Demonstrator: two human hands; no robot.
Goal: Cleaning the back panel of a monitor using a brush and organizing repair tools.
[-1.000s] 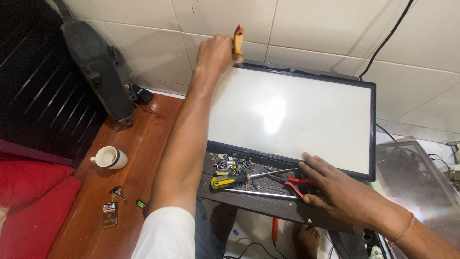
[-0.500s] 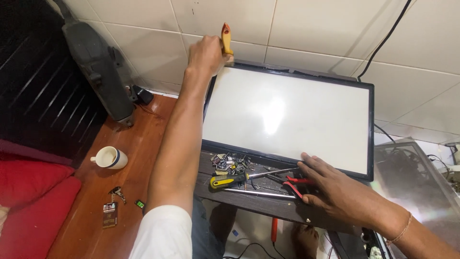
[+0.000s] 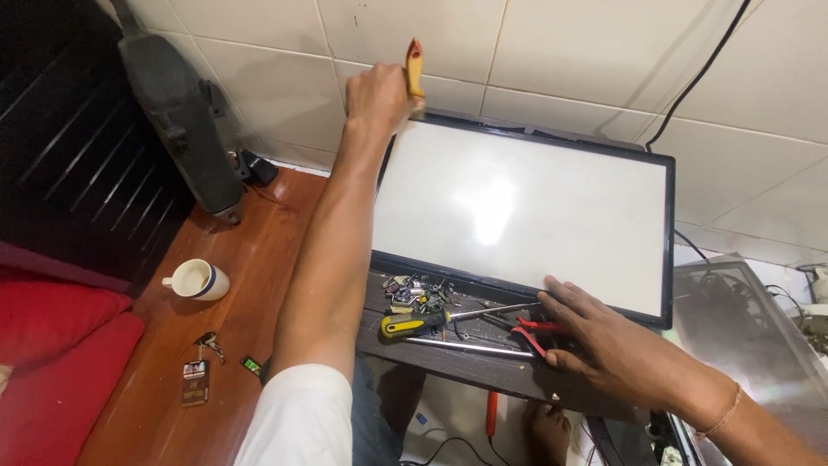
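Note:
My left hand (image 3: 377, 93) is raised to the far left corner of a flat display panel (image 3: 526, 207) with a white face and a thin black frame. It grips a small brush with a yellow-orange handle (image 3: 415, 65), handle up, its tip at the panel's top edge. My right hand (image 3: 604, 341) lies flat, fingers spread, on the panel's near edge beside red-handled pliers (image 3: 533, 332). A yellow-and-black screwdriver (image 3: 414, 324) and several small screws and parts (image 3: 418, 292) lie on the dark shelf (image 3: 483, 367) in front of the panel.
A white cup (image 3: 200, 280), keys with a tag (image 3: 203, 358) and a black bag (image 3: 185, 129) are on the wooden table (image 3: 259, 242) at left. A red cushion (image 3: 43, 345) sits at lower left. A black cable (image 3: 699, 78) runs down the tiled wall. A glass-topped unit (image 3: 742, 328) stands at right.
My left hand with the brush has shifted slightly at the panel's far left corner. My right hand has stayed on the near edge.

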